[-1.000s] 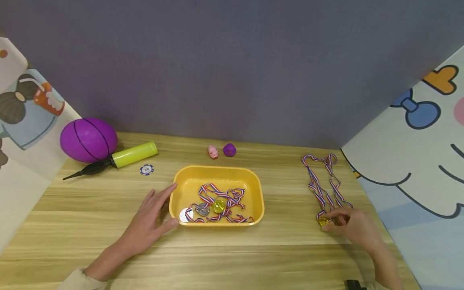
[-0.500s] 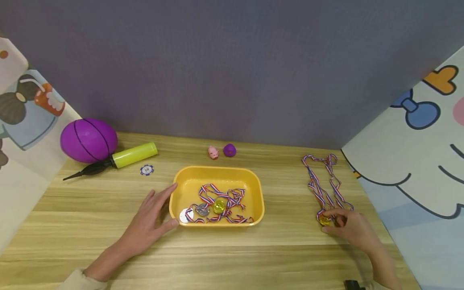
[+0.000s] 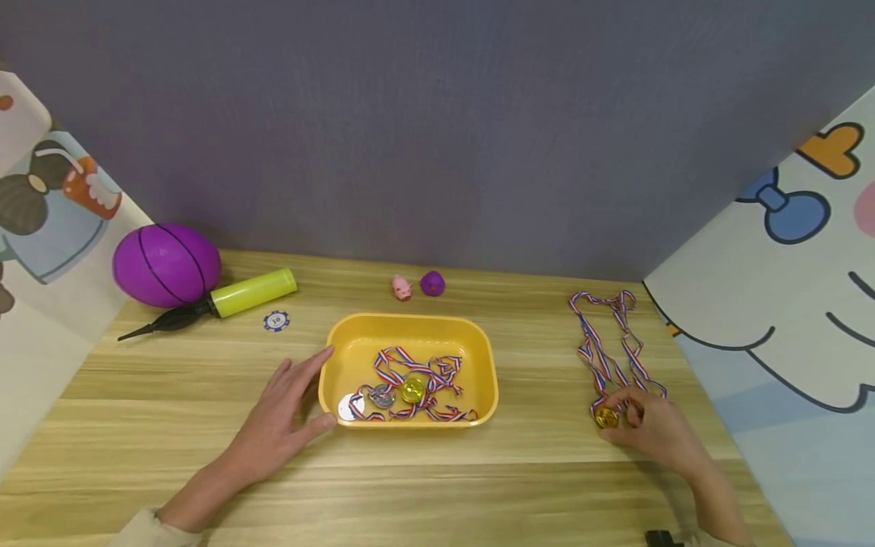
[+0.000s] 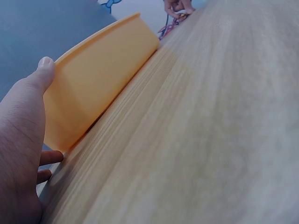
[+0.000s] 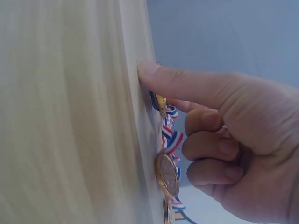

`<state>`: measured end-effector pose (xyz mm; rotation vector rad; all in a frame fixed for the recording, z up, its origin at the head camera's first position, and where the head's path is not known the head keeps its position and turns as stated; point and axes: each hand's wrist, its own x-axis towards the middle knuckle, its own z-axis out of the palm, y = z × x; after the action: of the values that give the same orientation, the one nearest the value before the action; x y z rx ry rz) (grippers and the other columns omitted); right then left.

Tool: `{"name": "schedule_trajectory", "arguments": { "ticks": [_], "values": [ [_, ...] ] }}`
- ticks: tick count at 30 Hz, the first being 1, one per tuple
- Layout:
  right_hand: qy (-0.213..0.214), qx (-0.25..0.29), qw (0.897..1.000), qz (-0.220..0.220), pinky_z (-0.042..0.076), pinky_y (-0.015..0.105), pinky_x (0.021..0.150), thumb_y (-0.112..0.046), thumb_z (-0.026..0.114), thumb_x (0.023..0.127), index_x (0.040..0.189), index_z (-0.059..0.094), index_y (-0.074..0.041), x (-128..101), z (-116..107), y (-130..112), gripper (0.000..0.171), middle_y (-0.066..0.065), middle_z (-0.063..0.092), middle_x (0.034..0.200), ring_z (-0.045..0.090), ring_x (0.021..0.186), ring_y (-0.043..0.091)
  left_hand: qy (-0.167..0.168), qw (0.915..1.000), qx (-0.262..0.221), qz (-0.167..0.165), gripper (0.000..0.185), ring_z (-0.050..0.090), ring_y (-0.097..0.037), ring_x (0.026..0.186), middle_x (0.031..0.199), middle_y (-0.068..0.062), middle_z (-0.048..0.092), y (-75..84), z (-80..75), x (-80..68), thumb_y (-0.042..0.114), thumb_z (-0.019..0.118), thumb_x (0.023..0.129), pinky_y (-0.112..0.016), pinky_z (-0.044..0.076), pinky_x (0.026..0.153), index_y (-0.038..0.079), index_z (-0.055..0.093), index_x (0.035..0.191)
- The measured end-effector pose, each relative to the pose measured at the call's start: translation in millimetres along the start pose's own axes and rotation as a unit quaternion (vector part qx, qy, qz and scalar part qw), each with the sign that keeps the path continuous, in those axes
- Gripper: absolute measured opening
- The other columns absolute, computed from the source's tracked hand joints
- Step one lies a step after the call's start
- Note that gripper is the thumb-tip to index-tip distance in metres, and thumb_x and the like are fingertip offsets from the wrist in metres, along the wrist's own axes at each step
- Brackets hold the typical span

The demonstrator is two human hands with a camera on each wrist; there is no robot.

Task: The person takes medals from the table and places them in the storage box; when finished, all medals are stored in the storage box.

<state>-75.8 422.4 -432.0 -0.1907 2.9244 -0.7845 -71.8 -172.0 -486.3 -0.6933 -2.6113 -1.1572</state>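
Observation:
A yellow tray (image 3: 410, 425) sits mid-table holding a gold medal (image 3: 413, 390), a silver medal (image 3: 381, 395), a white disc (image 3: 352, 406) and striped ribbons (image 3: 399, 365). My left hand (image 3: 276, 425), fingers spread and relaxed, touches the tray's left end; in the left wrist view its thumb lies at the rim. At the right, my right hand (image 3: 652, 429) pinches the edge of another gold medal (image 3: 606, 416) between thumb and forefinger, low at the table. Red, white and blue ribbons (image 3: 598, 357) stretch back from it. The right wrist view shows a bronze-coloured medal (image 5: 167, 175) below the curled fingers.
A purple ball (image 3: 167, 264), a yellow-green hand pump (image 3: 253, 293) and a poker chip (image 3: 276, 320) lie at the back left. Behind the tray stand a pink pig figure (image 3: 402, 288) and a small purple toy (image 3: 433, 283). A grey wall (image 3: 437, 137) closes off the back.
My right hand has shifted slightly left along the table, and the gold medal at its fingertips has moved left with it. The left hand and the tray have stayed put.

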Motion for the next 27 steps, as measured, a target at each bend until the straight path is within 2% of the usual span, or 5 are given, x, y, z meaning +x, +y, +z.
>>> {"name": "schedule_trajectory", "arguments": {
  "ticks": [6,12,19,23,27],
  "values": [
    [0.024,-0.001,0.999,-0.029,0.032,0.025,0.051,-0.022,0.102,0.08,0.114,0.076,-0.011,3,6,-12,0.043,-0.008,0.041,0.072,0.034,0.059,0.003,0.002,1.0,-0.001,0.005,0.094,0.048,-0.044,0.153,0.17,-0.014,0.051,0.1,-0.1,-0.5,0.041,0.079,0.102,-0.047,0.004,0.14,0.023,0.028,0.178],
    [0.079,-0.024,0.995,-0.059,0.031,0.024,0.051,-0.024,0.105,0.075,0.111,0.076,-0.016,4,11,-28,0.047,-0.011,0.039,0.072,0.032,0.061,0.001,0.002,1.0,-0.001,0.005,0.094,0.048,-0.042,0.154,0.171,-0.013,0.05,0.1,0.8,-0.5,0.038,0.08,0.101,-0.044,0.003,0.14,0.024,0.028,0.178],
    [0.128,-0.037,0.987,-0.091,0.028,0.025,0.053,-0.024,0.106,0.071,0.111,0.077,-0.019,8,11,-46,0.05,-0.012,0.037,0.071,0.028,0.063,-0.001,0.003,1.0,0.004,0.005,0.093,0.048,-0.044,0.153,0.171,-0.014,0.05,-0.9,-0.1,-0.6,0.041,0.079,0.102,-0.047,0.004,0.14,0.023,0.028,0.178],
    [0.134,-0.032,0.984,-0.11,0.028,0.025,0.055,-0.021,0.107,0.07,0.111,0.077,-0.019,11,9,-55,0.051,-0.011,0.037,0.073,0.028,0.063,-0.001,0.002,1.0,0.003,0.004,0.093,0.048,-0.044,0.154,0.171,-0.014,0.05,-0.7,-0.4,-0.2,0.041,0.078,0.102,-0.048,0.004,0.14,0.023,0.028,0.178],
    [0.132,-0.032,0.983,-0.123,0.03,0.024,0.059,-0.018,0.107,0.07,0.11,0.077,-0.018,15,6,-66,0.05,-0.007,0.042,0.077,0.034,0.068,0.002,0.002,1.0,0.001,0.002,0.094,0.048,-0.043,0.154,0.171,-0.013,0.05,0.4,-0.2,0.3,0.039,0.08,0.101,-0.047,0.004,0.14,0.024,0.028,0.178]
  ]
}}
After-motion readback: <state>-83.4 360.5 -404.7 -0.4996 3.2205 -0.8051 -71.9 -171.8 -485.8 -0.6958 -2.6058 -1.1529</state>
